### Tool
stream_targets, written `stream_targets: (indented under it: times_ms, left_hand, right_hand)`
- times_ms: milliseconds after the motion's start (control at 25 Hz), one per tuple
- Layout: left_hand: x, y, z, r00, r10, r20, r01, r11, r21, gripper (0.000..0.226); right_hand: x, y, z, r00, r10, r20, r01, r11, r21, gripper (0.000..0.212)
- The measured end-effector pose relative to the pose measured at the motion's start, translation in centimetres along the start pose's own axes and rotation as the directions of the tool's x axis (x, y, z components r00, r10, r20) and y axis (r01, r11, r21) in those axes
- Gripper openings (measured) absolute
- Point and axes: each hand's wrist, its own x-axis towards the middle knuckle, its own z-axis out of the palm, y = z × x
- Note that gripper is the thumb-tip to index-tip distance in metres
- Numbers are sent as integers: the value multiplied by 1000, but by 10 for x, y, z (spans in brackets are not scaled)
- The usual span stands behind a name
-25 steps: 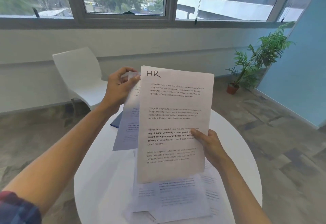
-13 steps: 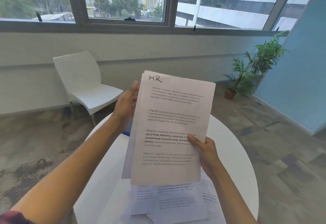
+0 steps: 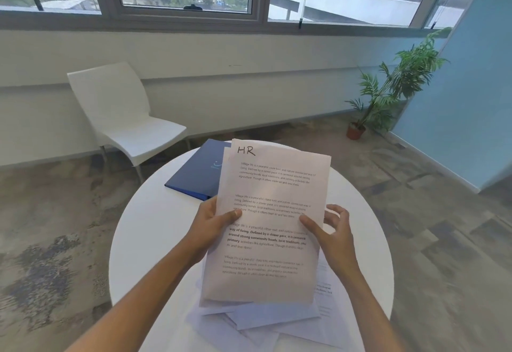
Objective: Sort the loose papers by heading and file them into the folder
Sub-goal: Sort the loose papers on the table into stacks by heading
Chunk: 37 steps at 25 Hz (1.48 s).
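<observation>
Now both hands hold the HR-headed sheets (image 3: 270,221) over the loose papers (image 3: 266,321) at the round table's (image 3: 144,241) near edge: left hand (image 3: 213,223) pinching, right hand (image 3: 333,231) thumb-pressing, fingers spread; blue folder (image 3: 198,173) lies at the far edge.

Sheaf of white sheets (image 3: 273,230), top one headed "HR", was held tilted above loose papers (image 3: 266,321) scattered near. Closed blue folder (image 3: 198,173) lay flat, far left.

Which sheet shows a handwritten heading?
The top sheet held in both hands, marked HR; the loose papers on the table show only print.
</observation>
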Motion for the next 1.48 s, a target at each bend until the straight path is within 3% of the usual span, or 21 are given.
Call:
stream_targets:
  times_ms: [120,200,320,480,560,760,1040,1240,1480]
  left_hand:
    - [-5,-17,-3,997,-79,-4,79,997,6,22]
    - [-6,-27,-4,994,-112,-8,112,994,7,24]
    - [-6,-35,-8,992,-120,-44,121,992,22,23]
    - [-5,-46,-12,996,-80,-48,81,996,32,26]
    - [-5,-54,-12,995,-89,-48,90,996,23,33]
    - [-7,-69,-2,992,-112,-51,116,990,75,21]
    - [-5,-64,12,994,-103,26,99,987,126,31]
    - [-8,-64,20,1000,-20,-2,20,995,100,29]
    - [-14,-70,22,999,33,-7,-32,994,108,29]
  right_hand:
    - [1,9,8,967,104,234,-156,964,215,60]
    - [-2,14,14,949,128,287,-206,943,262,47]
    - [-6,16,24,965,139,223,-193,950,245,27]
    - [-12,20,32,990,77,118,-99,976,194,16]
    - [-17,27,33,993,57,101,-71,987,145,16]
    - [-30,40,30,997,55,56,-61,992,106,22]
    - [-35,26,16,995,-102,1,101,992,70,14]
    - [-38,26,10,989,-145,-31,147,986,82,12]
    - [-41,40,10,996,-94,-13,94,987,133,15]
